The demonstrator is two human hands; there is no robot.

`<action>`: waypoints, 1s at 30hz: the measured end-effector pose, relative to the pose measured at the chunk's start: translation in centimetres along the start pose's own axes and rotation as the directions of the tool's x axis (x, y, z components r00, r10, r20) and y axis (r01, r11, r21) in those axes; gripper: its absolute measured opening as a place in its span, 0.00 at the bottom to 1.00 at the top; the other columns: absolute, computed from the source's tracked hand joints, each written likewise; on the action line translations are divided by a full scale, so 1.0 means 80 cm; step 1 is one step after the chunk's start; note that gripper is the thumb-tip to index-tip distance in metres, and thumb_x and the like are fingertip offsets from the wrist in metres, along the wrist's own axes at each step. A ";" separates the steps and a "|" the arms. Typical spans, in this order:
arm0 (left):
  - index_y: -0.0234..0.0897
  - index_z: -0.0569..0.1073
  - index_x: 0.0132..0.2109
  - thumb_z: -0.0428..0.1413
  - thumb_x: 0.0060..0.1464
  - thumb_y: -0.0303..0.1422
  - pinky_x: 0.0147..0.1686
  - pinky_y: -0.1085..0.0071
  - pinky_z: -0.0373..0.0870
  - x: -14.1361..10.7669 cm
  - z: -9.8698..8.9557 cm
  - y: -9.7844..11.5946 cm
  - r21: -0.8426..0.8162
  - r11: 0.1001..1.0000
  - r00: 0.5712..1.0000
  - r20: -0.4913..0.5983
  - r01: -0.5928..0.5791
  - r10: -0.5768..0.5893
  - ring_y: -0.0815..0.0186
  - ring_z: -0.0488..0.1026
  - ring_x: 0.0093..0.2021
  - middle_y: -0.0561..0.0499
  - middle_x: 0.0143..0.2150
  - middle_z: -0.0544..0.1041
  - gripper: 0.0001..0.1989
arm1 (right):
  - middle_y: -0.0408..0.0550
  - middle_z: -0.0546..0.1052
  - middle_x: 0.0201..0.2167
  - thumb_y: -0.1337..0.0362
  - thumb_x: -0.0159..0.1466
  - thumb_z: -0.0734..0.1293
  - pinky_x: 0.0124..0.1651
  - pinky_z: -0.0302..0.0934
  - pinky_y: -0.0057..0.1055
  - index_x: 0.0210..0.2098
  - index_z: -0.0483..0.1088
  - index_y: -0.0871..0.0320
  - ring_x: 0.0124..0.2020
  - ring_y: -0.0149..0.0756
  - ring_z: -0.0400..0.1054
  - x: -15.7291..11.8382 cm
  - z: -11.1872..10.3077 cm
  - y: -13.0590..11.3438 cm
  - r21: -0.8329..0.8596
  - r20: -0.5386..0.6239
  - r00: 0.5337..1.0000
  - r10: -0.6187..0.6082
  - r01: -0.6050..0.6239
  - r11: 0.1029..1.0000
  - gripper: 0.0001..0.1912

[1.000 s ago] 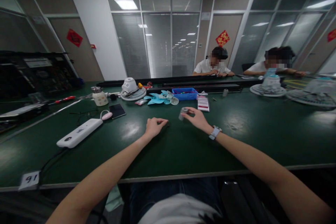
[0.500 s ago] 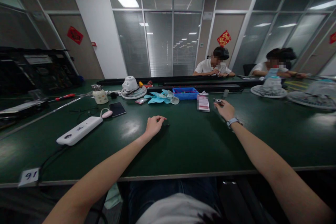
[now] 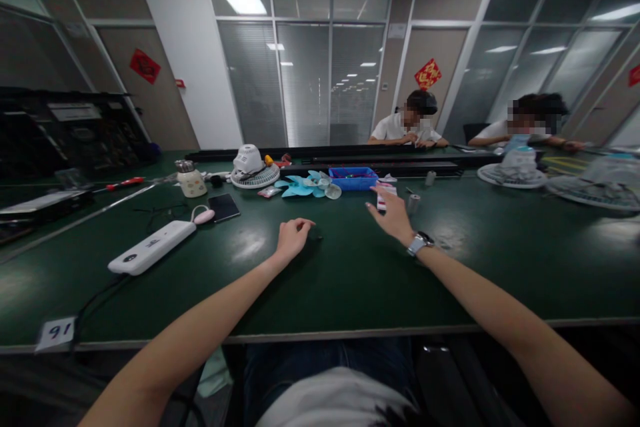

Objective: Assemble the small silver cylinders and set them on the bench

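Observation:
My left hand (image 3: 294,239) rests over the middle of the green table (image 3: 345,293), thumb and fingers pinched together. A tiny dark thing shows by its fingertips, too small to name. My right hand (image 3: 393,215) is open, thumb and fingers apart and pointing left, with nothing in it. Partly behind its fingers lies a pink-and-white printed packet (image 3: 383,202). Just right of that hand a small metal cylinder (image 3: 413,203) with a thin shaft stands upright on the table. Light-blue fan blades (image 3: 306,185) lie beyond my left hand, beside a blue tray (image 3: 354,180) holding small parts.
A white fan base with grille (image 3: 253,173), a phone (image 3: 224,207), a cream bottle (image 3: 190,181) and a white power strip (image 3: 153,247) occupy the left. More fan parts (image 3: 513,170) stand at the far right. Two people sit across the table, beyond long black bars (image 3: 400,168).
My right hand has let go of the small metal cylinder, which now stands on the table, and has moved left with its fingers spread. My left hand has stayed put.

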State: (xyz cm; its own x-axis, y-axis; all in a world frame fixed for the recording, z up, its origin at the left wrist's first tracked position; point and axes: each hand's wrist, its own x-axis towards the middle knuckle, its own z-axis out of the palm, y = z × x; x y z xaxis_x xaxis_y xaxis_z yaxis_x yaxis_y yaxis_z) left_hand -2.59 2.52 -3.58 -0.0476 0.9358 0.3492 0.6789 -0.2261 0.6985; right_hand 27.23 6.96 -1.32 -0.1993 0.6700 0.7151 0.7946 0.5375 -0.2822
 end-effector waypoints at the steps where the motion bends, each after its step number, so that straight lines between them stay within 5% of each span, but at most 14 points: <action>1: 0.42 0.81 0.41 0.49 0.60 0.35 0.48 0.66 0.67 0.000 0.000 0.001 -0.002 1.000 1.000 -0.009 -0.003 0.003 0.60 0.75 0.43 0.52 0.41 0.82 0.15 | 0.54 0.64 0.64 0.52 0.67 0.61 0.63 0.50 0.50 0.63 0.62 0.53 0.62 0.49 0.59 -0.007 0.006 -0.027 0.075 0.095 0.991 -0.089 0.082 0.994 0.27; 6: 0.41 0.81 0.40 0.49 0.60 0.33 0.49 0.68 0.67 0.000 -0.001 0.004 -0.004 1.000 0.999 -0.037 -0.014 0.014 0.61 0.76 0.43 0.51 0.42 0.82 0.15 | 0.48 0.54 0.70 0.49 0.68 0.60 0.67 0.44 0.48 0.61 0.65 0.46 0.70 0.46 0.46 -0.044 0.028 -0.117 0.318 0.464 0.792 -0.398 0.270 0.909 0.24; 15: 0.41 0.81 0.39 0.50 0.60 0.33 0.49 0.67 0.67 0.002 0.004 -0.002 -0.017 1.000 0.999 -0.036 -0.017 0.017 0.61 0.76 0.43 0.51 0.41 0.82 0.14 | 0.48 0.55 0.69 0.50 0.71 0.54 0.68 0.42 0.50 0.64 0.61 0.48 0.70 0.44 0.45 -0.043 0.038 -0.120 0.331 0.617 0.694 -0.371 0.198 0.922 0.25; 24: 0.42 0.81 0.40 0.49 0.60 0.34 0.49 0.66 0.66 0.001 0.002 0.000 -0.012 1.000 0.999 -0.038 -0.023 0.022 0.60 0.76 0.43 0.52 0.41 0.82 0.15 | 0.47 0.64 0.65 0.54 0.70 0.57 0.66 0.47 0.49 0.62 0.64 0.49 0.67 0.44 0.53 -0.040 0.037 -0.112 0.329 0.511 0.776 -0.370 0.221 0.918 0.23; 30: 0.43 0.81 0.40 0.49 0.60 0.35 0.48 0.66 0.66 0.000 -0.001 0.002 -0.016 1.000 1.000 -0.025 -0.011 0.011 0.61 0.75 0.42 0.52 0.39 0.82 0.14 | 0.51 0.64 0.64 0.57 0.69 0.57 0.66 0.44 0.51 0.63 0.62 0.54 0.67 0.45 0.52 -0.005 0.017 -0.032 0.019 0.272 0.939 -0.208 0.211 0.977 0.24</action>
State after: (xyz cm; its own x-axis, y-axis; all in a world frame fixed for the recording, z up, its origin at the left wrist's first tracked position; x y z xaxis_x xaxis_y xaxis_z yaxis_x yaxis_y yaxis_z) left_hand -2.57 2.49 -3.41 -0.0587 0.9263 0.3721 0.6677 -0.2407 0.7044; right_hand 24.48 6.03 -1.72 -0.5088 0.6568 0.5566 0.7233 0.6767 -0.1373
